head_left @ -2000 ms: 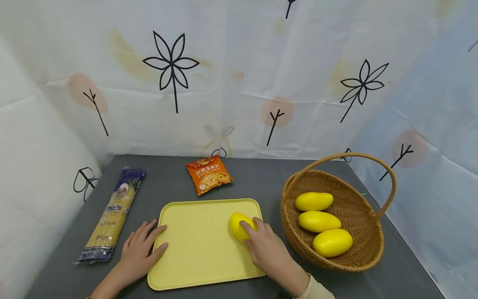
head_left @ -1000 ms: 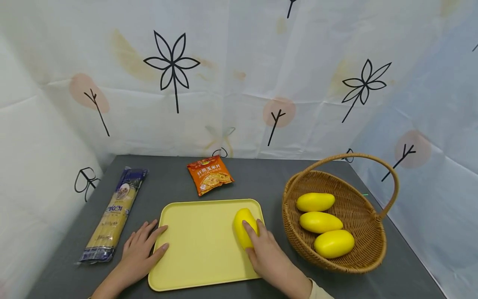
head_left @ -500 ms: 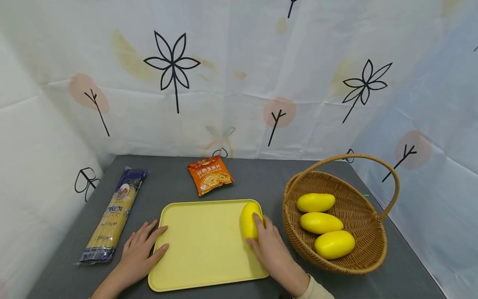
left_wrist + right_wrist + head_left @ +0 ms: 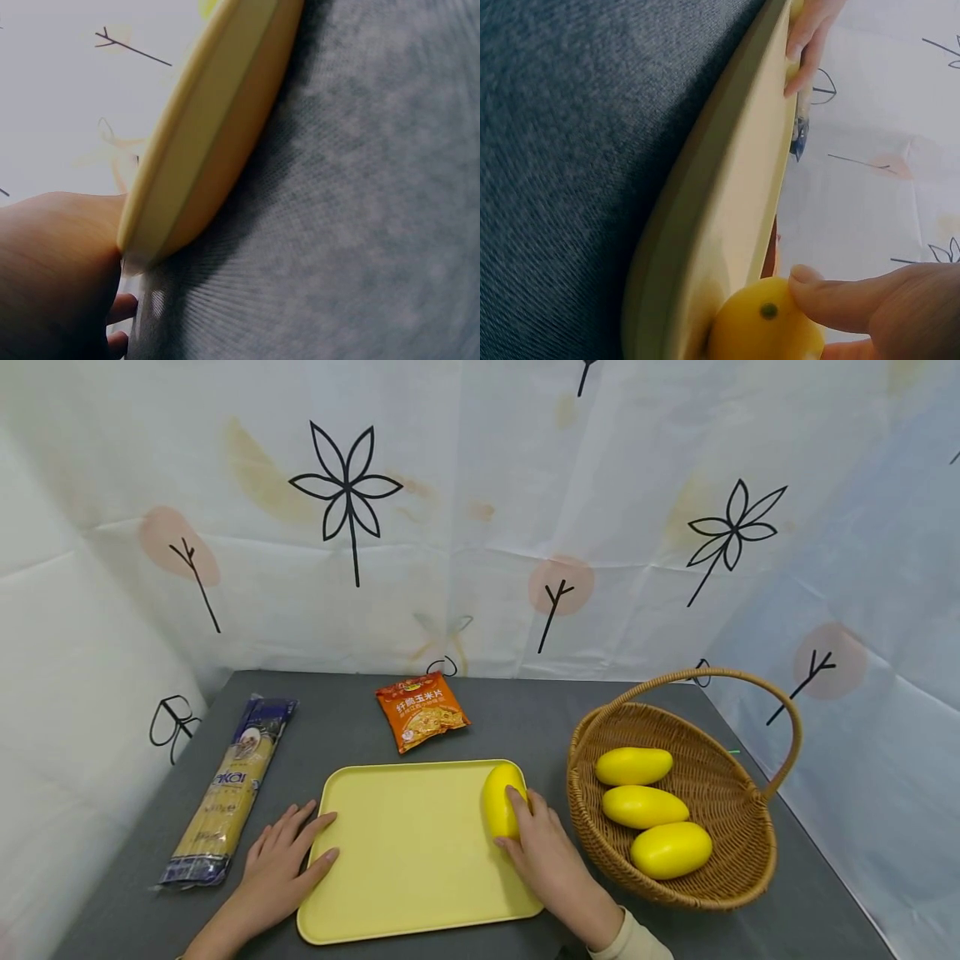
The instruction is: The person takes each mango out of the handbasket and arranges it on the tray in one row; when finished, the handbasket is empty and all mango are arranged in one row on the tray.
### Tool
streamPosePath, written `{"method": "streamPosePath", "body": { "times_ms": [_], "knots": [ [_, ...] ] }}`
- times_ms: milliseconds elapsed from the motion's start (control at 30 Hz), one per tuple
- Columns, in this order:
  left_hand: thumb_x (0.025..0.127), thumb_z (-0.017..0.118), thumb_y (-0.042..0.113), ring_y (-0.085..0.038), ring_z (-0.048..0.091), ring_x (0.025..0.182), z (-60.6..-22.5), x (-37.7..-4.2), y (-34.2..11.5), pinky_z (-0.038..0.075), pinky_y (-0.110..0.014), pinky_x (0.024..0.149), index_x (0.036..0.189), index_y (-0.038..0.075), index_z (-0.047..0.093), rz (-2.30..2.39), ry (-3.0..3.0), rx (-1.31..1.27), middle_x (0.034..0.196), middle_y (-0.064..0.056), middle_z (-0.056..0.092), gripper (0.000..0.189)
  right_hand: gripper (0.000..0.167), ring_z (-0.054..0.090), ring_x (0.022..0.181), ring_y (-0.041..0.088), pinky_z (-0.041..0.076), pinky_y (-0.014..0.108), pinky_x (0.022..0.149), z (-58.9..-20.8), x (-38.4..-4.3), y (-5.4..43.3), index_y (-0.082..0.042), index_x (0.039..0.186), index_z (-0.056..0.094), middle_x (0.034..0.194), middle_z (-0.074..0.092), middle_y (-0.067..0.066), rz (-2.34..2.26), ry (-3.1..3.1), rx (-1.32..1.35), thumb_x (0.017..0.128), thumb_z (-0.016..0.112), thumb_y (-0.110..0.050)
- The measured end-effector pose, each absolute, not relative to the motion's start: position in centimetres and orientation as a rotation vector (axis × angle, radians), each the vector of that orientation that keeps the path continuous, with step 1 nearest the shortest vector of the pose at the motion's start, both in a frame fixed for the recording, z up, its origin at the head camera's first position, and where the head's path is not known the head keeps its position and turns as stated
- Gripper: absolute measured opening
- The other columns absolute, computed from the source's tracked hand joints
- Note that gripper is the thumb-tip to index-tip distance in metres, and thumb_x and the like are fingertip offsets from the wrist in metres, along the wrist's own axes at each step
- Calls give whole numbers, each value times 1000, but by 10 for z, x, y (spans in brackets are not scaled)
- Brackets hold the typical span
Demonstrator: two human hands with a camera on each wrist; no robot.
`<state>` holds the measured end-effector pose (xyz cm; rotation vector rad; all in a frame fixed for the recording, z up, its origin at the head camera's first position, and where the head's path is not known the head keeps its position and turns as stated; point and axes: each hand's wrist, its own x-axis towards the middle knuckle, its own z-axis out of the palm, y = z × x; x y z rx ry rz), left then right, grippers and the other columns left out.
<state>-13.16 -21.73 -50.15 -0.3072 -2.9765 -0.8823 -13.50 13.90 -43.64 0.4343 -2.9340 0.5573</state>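
Note:
A yellow mango (image 4: 501,800) lies lengthwise near the far right corner of the pale yellow tray (image 4: 412,852). My right hand (image 4: 551,860) holds it from the right, thumb and fingers about its near part. Up close in the right wrist view, the mango (image 4: 765,322) shows a dark stem spot, with the thumb on its side. At the tray's left edge rests my left hand (image 4: 276,864), its fingers spread and fairly straight, some touching the rim. The left wrist view shows that hand (image 4: 60,262) against the tray's side (image 4: 195,150).
To the right, a wicker basket (image 4: 731,793) with a tall handle holds three more yellow mangoes (image 4: 645,806). An orange snack bag (image 4: 422,710) lies behind the tray. At the left is a long pack of noodles (image 4: 231,793). Patterned cloth (image 4: 480,527) surrounds the grey table.
My right hand has moved the mango to the right and farther back on the tray and turned it lengthwise. During the last half second it barely moves. The left hand has stayed put.

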Motion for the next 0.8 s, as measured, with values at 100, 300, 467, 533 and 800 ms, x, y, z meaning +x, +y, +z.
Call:
{"method": "streamPosePath", "body": {
  "times_ms": [100, 300, 467, 533, 800],
  "knots": [
    [94, 55, 48, -47, 19, 138, -501, -131, -217, 13, -71, 101, 138, 18, 50, -888, -2969, -308, 150, -20, 31, 53, 66, 56, 106, 41, 53, 50, 82, -435, -135, 139, -3, 139, 45, 129, 49, 28, 575, -2928, 438, 84, 74, -27],
    [95, 54, 49, -47, 19, 138, -502, -132, -218, 13, -71, 101, 138, 18, 50, -897, -2971, -306, 150, -20, 31, 54, 68, 56, 108, 40, 52, 50, 85, -433, -135, 141, -1, 140, 42, 128, 50, 26, 604, -2936, 429, 85, 73, -27],
    [94, 54, 50, -48, 19, 138, -503, -132, -218, 13, -72, 101, 139, 18, 50, -893, -2974, -309, 150, -21, 30, 55, 67, 56, 109, 39, 51, 50, 86, -431, -135, 144, 0, 140, 42, 128, 49, 26, 616, -2958, 421, 87, 71, -27],
    [94, 53, 50, -48, 20, 138, -503, -132, -218, 13, -72, 101, 138, 18, 50, -889, -2973, -311, 150, -21, 31, 55, 65, 56, 109, 38, 51, 49, 85, -430, -135, 145, 0, 140, 43, 128, 50, 25, 622, -2960, 421, 87, 71, -27],
    [94, 53, 51, -47, 19, 138, -503, -133, -218, 13, -72, 101, 139, 19, 49, -887, -2983, -303, 151, -20, 30, 55, 64, 56, 107, 36, 51, 48, 85, -431, -134, 146, 0, 139, 44, 127, 50, 23, 601, -2940, 442, 87, 71, -25]
  ]
}}
